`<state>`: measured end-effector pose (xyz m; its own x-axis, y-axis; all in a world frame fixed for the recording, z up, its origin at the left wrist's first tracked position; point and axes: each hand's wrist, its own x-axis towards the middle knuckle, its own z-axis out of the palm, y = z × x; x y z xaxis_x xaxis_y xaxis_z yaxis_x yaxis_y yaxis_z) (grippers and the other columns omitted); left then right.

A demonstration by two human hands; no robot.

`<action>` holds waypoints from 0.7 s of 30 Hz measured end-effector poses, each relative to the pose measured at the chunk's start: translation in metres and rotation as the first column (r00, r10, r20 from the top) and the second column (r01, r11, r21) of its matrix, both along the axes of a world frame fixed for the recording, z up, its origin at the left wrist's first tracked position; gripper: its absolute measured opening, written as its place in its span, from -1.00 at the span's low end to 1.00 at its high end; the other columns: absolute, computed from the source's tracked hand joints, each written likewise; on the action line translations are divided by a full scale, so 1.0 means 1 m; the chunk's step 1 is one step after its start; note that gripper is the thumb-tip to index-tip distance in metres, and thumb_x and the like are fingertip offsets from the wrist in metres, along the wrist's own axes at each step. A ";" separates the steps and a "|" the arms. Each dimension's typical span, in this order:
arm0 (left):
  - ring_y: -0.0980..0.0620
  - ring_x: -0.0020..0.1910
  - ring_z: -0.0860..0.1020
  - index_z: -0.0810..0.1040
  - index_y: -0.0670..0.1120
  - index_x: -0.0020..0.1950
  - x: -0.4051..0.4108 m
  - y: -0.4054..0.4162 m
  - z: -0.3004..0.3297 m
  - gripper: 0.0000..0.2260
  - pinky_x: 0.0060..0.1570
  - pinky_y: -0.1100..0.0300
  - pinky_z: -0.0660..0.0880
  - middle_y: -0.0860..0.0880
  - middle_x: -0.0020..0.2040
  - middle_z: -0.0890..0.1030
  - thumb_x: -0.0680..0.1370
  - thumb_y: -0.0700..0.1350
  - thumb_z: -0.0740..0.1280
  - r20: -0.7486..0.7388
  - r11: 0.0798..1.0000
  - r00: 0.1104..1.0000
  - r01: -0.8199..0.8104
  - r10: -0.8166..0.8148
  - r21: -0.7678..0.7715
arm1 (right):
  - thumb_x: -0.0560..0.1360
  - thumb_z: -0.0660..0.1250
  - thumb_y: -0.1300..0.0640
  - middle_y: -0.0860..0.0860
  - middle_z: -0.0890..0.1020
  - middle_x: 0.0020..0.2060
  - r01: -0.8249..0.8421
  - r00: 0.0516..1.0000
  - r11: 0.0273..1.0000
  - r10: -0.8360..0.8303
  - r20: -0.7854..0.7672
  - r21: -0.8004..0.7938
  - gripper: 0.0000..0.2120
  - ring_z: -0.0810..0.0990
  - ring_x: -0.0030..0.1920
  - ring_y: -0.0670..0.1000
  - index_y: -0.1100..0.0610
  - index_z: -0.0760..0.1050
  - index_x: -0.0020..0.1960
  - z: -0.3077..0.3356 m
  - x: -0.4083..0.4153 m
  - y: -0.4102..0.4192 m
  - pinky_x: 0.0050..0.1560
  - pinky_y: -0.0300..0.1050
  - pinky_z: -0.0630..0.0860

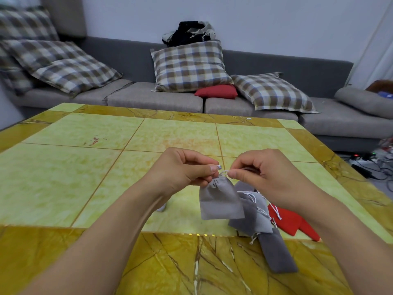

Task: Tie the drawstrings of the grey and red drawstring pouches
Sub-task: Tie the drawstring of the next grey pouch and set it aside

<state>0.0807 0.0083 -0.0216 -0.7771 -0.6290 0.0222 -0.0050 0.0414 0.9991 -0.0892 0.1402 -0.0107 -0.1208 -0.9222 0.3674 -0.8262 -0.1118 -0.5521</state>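
Note:
A light grey drawstring pouch [220,200] hangs in the air from its white drawstring [223,173], its mouth gathered tight. My left hand [182,169] pinches the string on the left of the gathered mouth. My right hand [261,171] pinches it on the right. Below them, several more grey pouches [253,216] lie in a loose pile on the table, one darker and longer [276,254]. A red pouch [293,222] lies flat beside the pile, partly under my right forearm.
The table [106,167] has a green tiled top with a yellow marbled border. A small grey scrap [161,207] shows under my left wrist. Behind stands a grey sofa [148,96] with checked cushions and a red cushion [217,91]. Cables lie on the floor [372,167] at right.

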 end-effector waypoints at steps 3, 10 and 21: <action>0.01 -0.30 0.61 0.71 -0.26 -0.06 -0.002 0.003 -0.004 -0.90 -0.24 0.25 0.60 -0.21 -0.23 0.70 0.44 -0.31 0.48 0.013 0.998 1.000 -0.008 0.009 -0.054 | 0.46 0.45 0.07 -0.08 0.63 -0.29 -0.034 0.986 0.997 0.023 -0.163 -0.069 -0.93 0.57 -0.22 -0.11 0.06 0.68 -0.15 -0.001 0.006 -0.002 -0.23 -0.35 0.41; 0.00 -0.20 0.62 0.70 -0.24 -0.04 -0.002 0.009 -0.004 -0.91 -0.11 0.22 0.60 -0.22 -0.15 0.71 0.52 -0.28 0.40 0.072 0.991 0.994 0.095 -0.088 -0.095 | 0.39 0.56 0.14 -0.06 0.63 -0.31 -0.072 0.984 0.976 0.037 -0.173 -0.204 -0.94 0.47 -0.34 -0.22 0.09 0.72 -0.15 -0.004 0.016 -0.003 -0.29 -0.45 0.31; -0.14 -0.13 0.66 0.69 -0.24 -0.03 0.003 0.011 -0.001 -0.87 -0.01 0.01 0.61 -0.23 -0.13 0.71 0.45 -0.24 0.49 0.124 0.978 0.979 0.173 -0.159 -0.116 | 0.41 0.53 0.19 0.02 0.67 -0.30 0.011 0.987 0.998 -0.001 0.164 -0.062 -0.95 0.59 -0.28 0.14 0.05 0.71 -0.19 -0.005 0.011 -0.004 -0.20 0.08 0.53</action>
<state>0.0835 0.0192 -0.0227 -0.8724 -0.4888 -0.0018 -0.1005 0.1759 0.9793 -0.0781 0.1365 -0.0153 -0.1895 -0.8970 0.3995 -0.7262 -0.1458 -0.6719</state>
